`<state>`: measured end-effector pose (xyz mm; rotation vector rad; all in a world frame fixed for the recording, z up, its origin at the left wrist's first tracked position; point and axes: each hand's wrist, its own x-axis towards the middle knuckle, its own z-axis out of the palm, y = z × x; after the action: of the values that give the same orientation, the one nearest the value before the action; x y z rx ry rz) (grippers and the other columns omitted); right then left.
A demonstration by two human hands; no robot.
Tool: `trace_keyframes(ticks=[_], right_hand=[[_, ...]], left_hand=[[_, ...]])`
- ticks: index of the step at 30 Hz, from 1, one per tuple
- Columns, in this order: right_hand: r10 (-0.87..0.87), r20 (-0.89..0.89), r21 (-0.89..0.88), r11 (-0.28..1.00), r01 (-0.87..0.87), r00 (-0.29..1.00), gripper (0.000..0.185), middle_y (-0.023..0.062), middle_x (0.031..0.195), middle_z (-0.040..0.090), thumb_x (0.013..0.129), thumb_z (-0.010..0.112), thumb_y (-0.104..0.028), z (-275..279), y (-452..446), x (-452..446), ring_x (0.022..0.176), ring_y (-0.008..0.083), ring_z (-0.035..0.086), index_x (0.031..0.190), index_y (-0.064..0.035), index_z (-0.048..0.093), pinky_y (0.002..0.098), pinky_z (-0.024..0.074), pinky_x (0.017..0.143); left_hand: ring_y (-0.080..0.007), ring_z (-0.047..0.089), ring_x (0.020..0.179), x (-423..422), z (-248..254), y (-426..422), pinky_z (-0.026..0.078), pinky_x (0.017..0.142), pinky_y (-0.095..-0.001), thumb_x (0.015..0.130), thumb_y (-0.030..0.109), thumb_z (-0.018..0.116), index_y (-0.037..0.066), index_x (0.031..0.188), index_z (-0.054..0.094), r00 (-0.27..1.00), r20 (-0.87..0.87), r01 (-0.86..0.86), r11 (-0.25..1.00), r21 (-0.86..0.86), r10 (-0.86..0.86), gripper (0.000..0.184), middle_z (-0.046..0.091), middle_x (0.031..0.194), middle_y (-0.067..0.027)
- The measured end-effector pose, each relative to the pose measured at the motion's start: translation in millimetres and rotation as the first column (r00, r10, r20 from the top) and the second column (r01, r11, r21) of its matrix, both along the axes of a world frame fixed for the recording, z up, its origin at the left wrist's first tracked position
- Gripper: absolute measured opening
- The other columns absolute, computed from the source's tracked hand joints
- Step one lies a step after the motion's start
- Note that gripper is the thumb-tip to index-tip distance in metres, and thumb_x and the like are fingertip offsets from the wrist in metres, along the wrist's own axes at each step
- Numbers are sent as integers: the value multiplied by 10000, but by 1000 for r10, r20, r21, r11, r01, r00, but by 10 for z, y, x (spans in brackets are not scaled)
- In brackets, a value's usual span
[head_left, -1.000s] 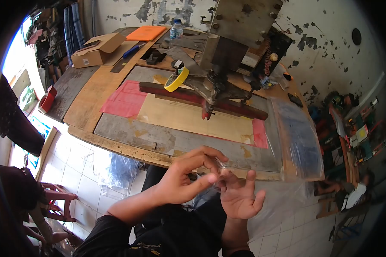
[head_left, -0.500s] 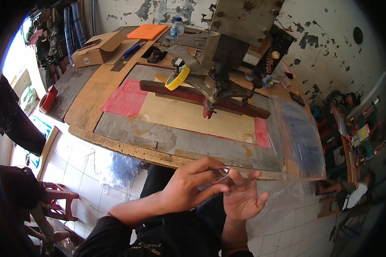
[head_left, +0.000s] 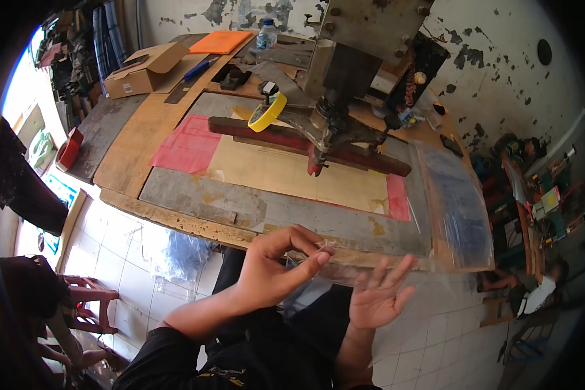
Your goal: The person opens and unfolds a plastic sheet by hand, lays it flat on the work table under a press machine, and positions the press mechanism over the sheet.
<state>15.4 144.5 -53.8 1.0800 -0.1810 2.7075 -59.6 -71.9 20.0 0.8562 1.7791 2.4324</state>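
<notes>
In front of the table edge, my left hand (head_left: pixel 273 270) pinches a clear plastic sheet (head_left: pixel 341 275) between thumb and fingers. The sheet is see-through, so its outline is hard to follow. To the right of it, my right hand (head_left: pixel 378 298) is open, palm up with spread fingers. Whether that hand touches the plastic I cannot tell. Beyond both hands, a press with a dark red bar (head_left: pixel 266 138) stands over a tan sheet (head_left: pixel 286 174) with pink ends. A roll of yellow tape (head_left: pixel 267 113) hangs on the press.
At the table's right lies a stack of clear plastic sheets (head_left: pixel 458 201). A cardboard box (head_left: pixel 140 75), an orange folder (head_left: pixel 221 42) and a water bottle (head_left: pixel 266 36) are at the back left. Crumpled plastic (head_left: pixel 183 253) lies on the floor, near a red stool (head_left: pixel 88 302). Other people sit at both sides.
My left hand has drawn slightly left and up, still pinching the plastic. My right hand has moved right, away from it, and its fingers have straightened.
</notes>
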Motion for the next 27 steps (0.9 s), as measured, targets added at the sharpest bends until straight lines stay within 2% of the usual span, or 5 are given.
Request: trace_keyframes(ticks=[11, 15, 17, 25, 27], right_hand=[[85, 438, 496, 807, -319, 895, 699, 224, 1761, 344, 1167, 390, -535, -1163, 12, 975, 1657, 437, 242, 1683, -64, 408, 580, 144, 1343], [-157, 629, 710, 515, -480, 761, 598, 199, 1719, 439, 1179, 460, -421, -1159, 38, 1319, 1620, 356, 368, 1639, -40, 486, 438, 265, 1321], [-466, 476, 827, -51, -560, 745, 529, 148, 1658, 540, 1157, 544, -365, -1121, 165, 1405, 1553, 297, 484, 1596, -70, 551, 380, 354, 1275], [-544, 239, 545, -611, -575, 804, 240, 97, 1126, 842, 1050, 749, -206, -234, 991, 1764, 1068, 253, 796, 1192, -26, 818, 343, 599, 946], [-601, 353, 614, -429, -662, 717, 243, 122, 1051, 846, 1028, 779, -218, 373, 992, 1704, 982, 252, 815, 1106, 6, 834, 325, 613, 893]], left_hand=[[-161, 758, 1007, -92, 18, -36, 591, 936, -305, 994, 4, 789, -46, 1220, 724, 982, 171, -72, 997, -28, 76, 240, 794, 1060, -122], [-172, 757, 1011, -237, 174, -157, 590, 955, -319, 1007, 45, 789, -56, 1345, 711, 998, -39, -64, 950, -307, 55, 361, 788, 1067, -117], [-176, 759, 1025, -243, 266, -164, 590, 965, -323, 1015, 49, 780, -57, 1299, 724, 997, 35, -52, 956, -288, 64, 308, 788, 1060, -117], [-191, 776, 1083, -205, 401, -226, 590, 1000, -335, 1034, 38, 747, -44, 1107, 743, 985, 166, -16, 990, -138, 39, 110, 815, 1058, -127], [-199, 784, 1061, -160, 412, -214, 597, 984, -343, 1036, 31, 738, -32, 1120, 749, 995, 61, -76, 988, -131, 85, 106, 826, 1070, -134]])
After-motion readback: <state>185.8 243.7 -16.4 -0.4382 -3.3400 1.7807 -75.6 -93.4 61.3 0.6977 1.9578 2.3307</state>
